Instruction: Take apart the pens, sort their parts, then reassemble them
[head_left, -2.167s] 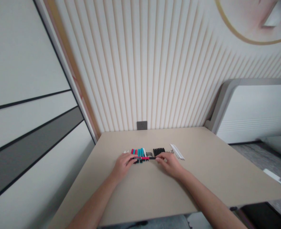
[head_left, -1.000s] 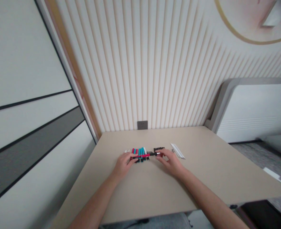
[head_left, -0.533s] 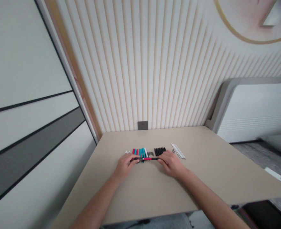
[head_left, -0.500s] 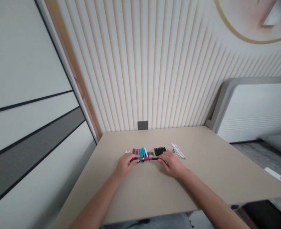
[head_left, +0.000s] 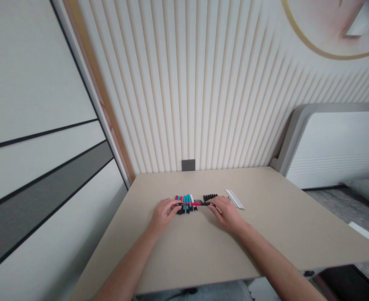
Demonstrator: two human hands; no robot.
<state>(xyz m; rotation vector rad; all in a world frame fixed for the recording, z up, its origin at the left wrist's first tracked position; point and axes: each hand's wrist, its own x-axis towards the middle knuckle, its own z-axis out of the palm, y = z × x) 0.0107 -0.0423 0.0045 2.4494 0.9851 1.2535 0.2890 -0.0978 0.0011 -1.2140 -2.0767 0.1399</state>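
Red and black, the slim marker (head_left: 193, 204) sits level between my hands, just in front of the row of teal and red markers (head_left: 185, 203) on the worktop (head_left: 184, 251). My left hand (head_left: 164, 214) pinches its left end between narrow fingers (head_left: 175, 205); my right hand (head_left: 226, 214) closes on the other end, its fingers (head_left: 215, 205) narrow too. To the right of the row lie black pen parts (head_left: 210, 197), then a bunch of white sticks (head_left: 234, 199). A wall socket (head_left: 188, 165) sits behind the worktop.
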